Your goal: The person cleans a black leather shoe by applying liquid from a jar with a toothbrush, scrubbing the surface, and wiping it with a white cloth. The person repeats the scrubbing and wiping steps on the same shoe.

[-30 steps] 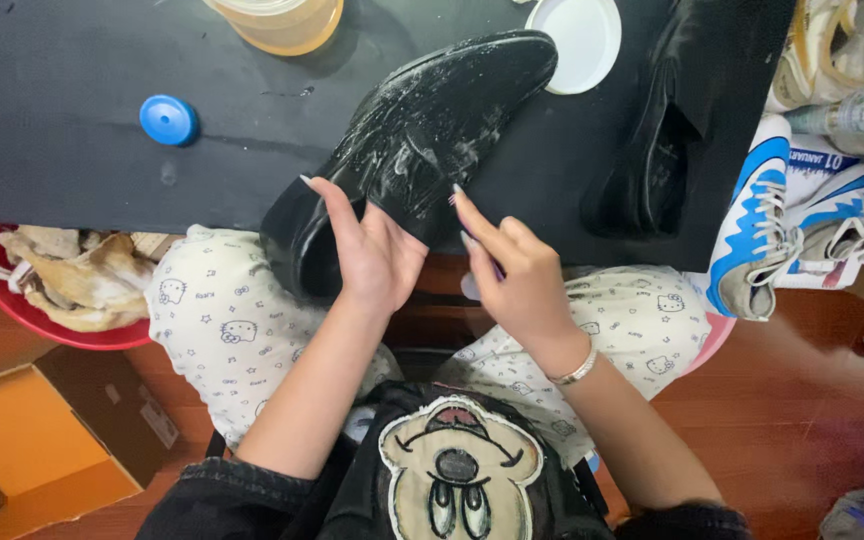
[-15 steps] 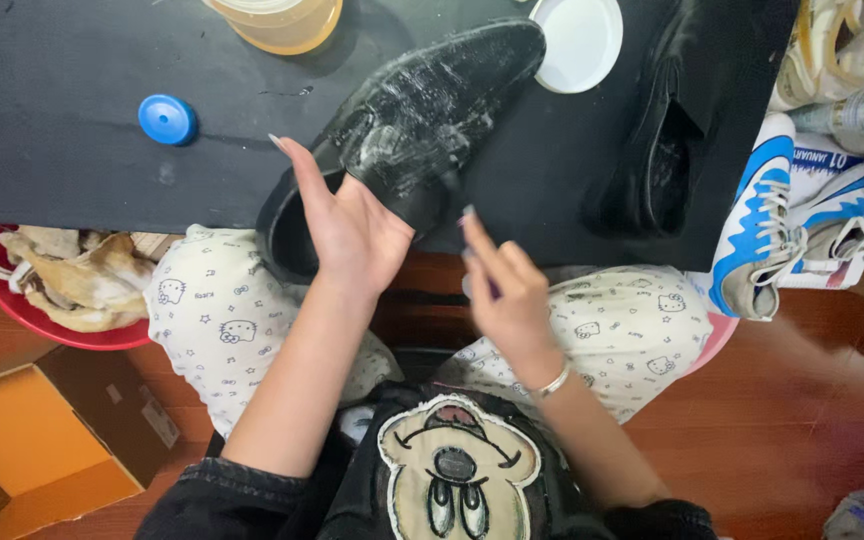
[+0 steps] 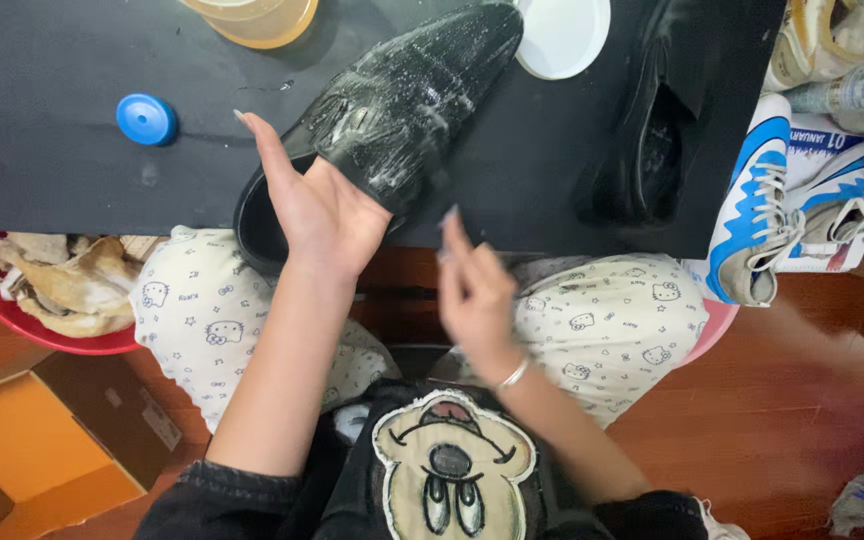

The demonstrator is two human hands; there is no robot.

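One pointed black leather shoe (image 3: 392, 120) lies slantwise on the black table mat (image 3: 72, 190), heel toward the person, its upper streaked all over with white lather. Left hand (image 3: 317, 210) lies against its heel end, fingers spread flat, gripping nothing; right hand (image 3: 472, 295) hovers just below the shoe, fingers loosely straight and empty. Judged so: soaping mostly done, wiping left; second black shoe (image 3: 642, 130), to the right of the lathered one, looks untouched.

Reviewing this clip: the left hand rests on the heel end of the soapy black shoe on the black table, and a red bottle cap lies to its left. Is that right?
Not quite. In the head view the bottle cap is blue, not red. The rest holds: the left hand rests on the heel end of the soapy black shoe on the black table, with the cap to its left.
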